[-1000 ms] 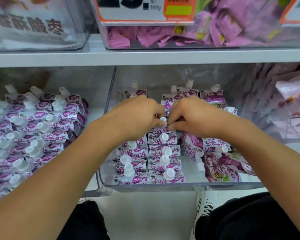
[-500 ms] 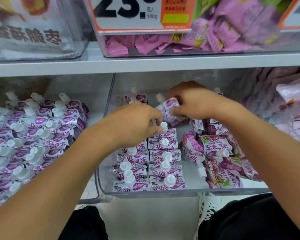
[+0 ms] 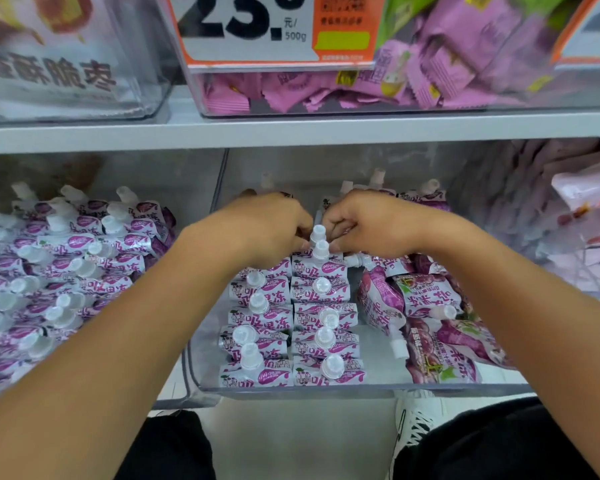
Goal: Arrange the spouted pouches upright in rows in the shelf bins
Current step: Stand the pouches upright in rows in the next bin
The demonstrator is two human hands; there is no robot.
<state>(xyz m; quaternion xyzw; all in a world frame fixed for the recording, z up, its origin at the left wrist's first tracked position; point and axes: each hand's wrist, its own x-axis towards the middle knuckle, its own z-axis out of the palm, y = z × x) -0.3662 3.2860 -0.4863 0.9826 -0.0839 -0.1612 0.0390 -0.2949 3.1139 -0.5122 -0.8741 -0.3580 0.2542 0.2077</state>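
A clear middle bin (image 3: 361, 390) holds purple-and-white spouted pouches with white caps. Two upright rows (image 3: 321, 341) fill its left half. Loose pouches (image 3: 430, 299) lie flat and tumbled in its right half, and a few more stand at the back (image 3: 423, 199). My left hand (image 3: 271, 230) and my right hand (image 3: 371, 226) meet at the far end of the right row, fingers curled on either side of one pouch (image 3: 317, 233) whose cap sticks up between them. Its body is mostly hidden by my fingers.
The left bin (image 3: 187, 393) is packed with the same pouches (image 3: 66, 271). A shelf board (image 3: 291, 131) runs close above my hands, carrying a bin of pink packets (image 3: 361, 88) with a price label (image 3: 274, 29). Pale packets (image 3: 586, 220) fill the right bin.
My right hand lifted a pouch from the back right of the bin and brought it down to the far end of the right row, where my left hand has joined it.
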